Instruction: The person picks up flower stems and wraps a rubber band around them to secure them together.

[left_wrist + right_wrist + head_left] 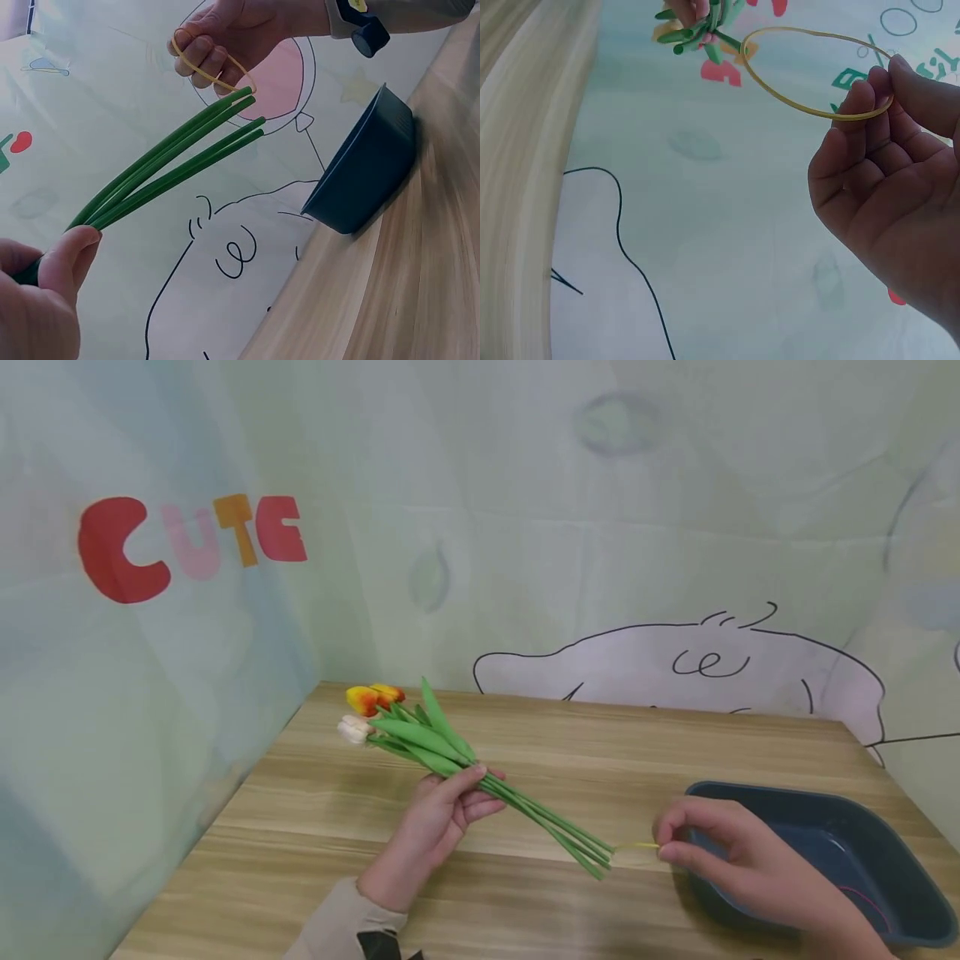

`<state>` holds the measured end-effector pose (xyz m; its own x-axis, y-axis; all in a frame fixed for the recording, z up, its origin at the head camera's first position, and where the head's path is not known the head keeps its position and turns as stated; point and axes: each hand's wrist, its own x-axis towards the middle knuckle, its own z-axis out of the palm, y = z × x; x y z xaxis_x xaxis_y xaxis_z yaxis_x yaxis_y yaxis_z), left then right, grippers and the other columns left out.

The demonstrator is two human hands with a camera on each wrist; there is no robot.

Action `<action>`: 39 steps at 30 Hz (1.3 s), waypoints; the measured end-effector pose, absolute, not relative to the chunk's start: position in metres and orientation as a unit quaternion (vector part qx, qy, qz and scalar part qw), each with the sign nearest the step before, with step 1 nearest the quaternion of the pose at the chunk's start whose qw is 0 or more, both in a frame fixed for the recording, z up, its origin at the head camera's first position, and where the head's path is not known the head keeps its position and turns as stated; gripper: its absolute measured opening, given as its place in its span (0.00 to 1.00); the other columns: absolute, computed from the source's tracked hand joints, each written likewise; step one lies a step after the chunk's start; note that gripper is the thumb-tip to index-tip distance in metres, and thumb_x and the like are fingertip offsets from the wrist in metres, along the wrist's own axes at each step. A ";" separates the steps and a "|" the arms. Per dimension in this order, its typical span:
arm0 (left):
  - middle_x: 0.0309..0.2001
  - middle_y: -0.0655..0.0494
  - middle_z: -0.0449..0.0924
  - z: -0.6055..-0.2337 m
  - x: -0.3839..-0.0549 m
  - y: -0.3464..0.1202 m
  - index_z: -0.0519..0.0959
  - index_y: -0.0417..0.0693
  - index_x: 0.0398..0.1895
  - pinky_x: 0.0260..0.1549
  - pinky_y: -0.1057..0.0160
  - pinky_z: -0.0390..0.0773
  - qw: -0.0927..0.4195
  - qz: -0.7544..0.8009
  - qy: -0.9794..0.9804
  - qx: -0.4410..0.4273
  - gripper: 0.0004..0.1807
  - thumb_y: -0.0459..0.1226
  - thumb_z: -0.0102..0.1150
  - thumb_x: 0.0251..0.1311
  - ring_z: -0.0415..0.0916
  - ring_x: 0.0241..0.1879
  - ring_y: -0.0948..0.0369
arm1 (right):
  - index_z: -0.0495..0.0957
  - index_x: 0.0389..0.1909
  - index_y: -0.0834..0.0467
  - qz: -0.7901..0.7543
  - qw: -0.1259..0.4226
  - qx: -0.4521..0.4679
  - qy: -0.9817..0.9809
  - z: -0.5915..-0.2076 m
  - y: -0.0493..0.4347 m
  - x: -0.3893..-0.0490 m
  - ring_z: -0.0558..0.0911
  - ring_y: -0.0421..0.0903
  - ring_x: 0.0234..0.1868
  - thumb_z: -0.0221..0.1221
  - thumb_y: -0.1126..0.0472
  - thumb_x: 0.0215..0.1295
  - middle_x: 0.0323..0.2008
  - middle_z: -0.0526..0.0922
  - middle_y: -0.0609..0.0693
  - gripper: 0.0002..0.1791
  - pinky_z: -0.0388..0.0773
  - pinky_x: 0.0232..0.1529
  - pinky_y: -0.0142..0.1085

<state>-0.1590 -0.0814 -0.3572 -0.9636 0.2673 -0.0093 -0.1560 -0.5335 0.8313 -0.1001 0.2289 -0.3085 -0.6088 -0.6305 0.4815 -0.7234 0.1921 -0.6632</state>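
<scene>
Yellow elastic band (840, 118), one: pinched between thumb and fingers of the right hand (738, 852), its loop reaching the stem ends; whether any stem passes through cannot be told.

Artificial tulips (427, 741), one bunch: held above the wooden tabletop (525, 910), left hand (435, 827) gripping the green stems below the leaves. Heads point far left, stem ends toward the band. Visible heads: orange-yellow, white.

Dark blue basin (375, 165), one: on the tabletop at right, containing a thin red strand (866, 899), possibly another band.

Status, as judged: bunch gathered; banding barely begun, loop not yet round all the stems, ends slightly splayed.
</scene>
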 end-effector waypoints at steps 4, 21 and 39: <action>0.32 0.51 0.86 -0.356 -0.157 -0.081 0.68 0.43 0.38 0.41 0.64 0.86 0.124 0.876 0.459 0.074 0.05 0.26 0.44 0.68 0.85 0.33 0.61 | 0.74 0.37 0.51 0.455 0.042 0.435 -0.775 -0.307 0.222 -0.101 0.75 0.37 0.33 0.58 0.81 0.57 0.31 0.76 0.44 0.20 0.78 0.30 0.31; 0.33 0.51 0.86 -0.350 -0.141 -0.075 0.70 0.44 0.36 0.43 0.60 0.86 0.159 0.868 0.454 0.123 0.06 0.25 0.45 0.66 0.86 0.36 0.58 | 0.74 0.37 0.54 0.491 0.026 0.459 -0.740 -0.309 0.200 -0.112 0.75 0.41 0.34 0.55 0.81 0.60 0.30 0.74 0.47 0.18 0.77 0.32 0.34; 0.34 0.53 0.86 -0.347 -0.124 -0.067 0.74 0.42 0.37 0.41 0.61 0.86 0.227 0.844 0.450 0.183 0.03 0.28 0.51 0.65 0.85 0.38 0.57 | 0.73 0.37 0.54 0.492 0.006 0.475 -0.729 -0.308 0.176 -0.123 0.75 0.41 0.35 0.55 0.78 0.62 0.31 0.75 0.47 0.14 0.78 0.36 0.35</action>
<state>-0.1238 -0.0673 -0.3468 -0.8306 0.5471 0.1043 -0.2188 -0.4927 0.8422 -0.1230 0.1763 -0.3079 -0.5478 -0.6872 0.4771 -0.6999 0.0640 -0.7114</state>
